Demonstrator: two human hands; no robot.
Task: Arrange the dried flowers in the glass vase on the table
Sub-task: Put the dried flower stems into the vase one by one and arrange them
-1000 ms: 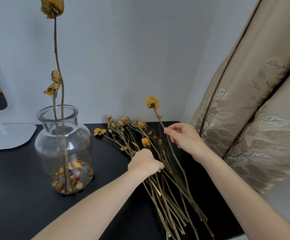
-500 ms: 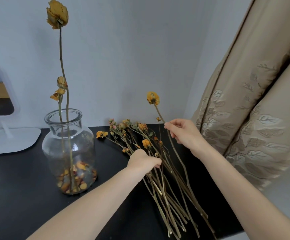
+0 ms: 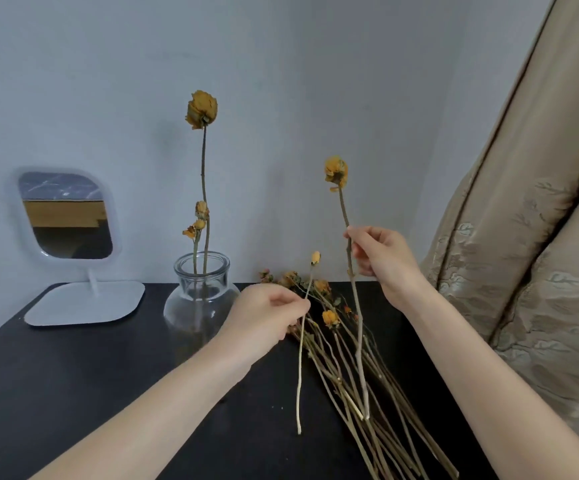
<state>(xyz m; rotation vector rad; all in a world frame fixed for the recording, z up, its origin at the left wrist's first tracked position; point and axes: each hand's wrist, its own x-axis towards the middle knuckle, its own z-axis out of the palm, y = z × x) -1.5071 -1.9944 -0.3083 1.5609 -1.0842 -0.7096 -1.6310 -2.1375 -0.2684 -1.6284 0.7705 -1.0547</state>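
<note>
Both hands have come up off the pile of dried flowers [image 3: 350,375] since a second ago, each bringing one stem along. The left hand [image 3: 267,317] pinches a thin pale stem [image 3: 301,358] with a small bud, its end hanging over the black table [image 3: 73,375]. The right hand [image 3: 381,258] pinches a thicker stem [image 3: 357,323] with a yellow bloom, held nearly upright. The glass vase [image 3: 201,289] stands to their left, with two stems [image 3: 204,174] in it, one tall and one short. The pile lies just right of it.
</note>
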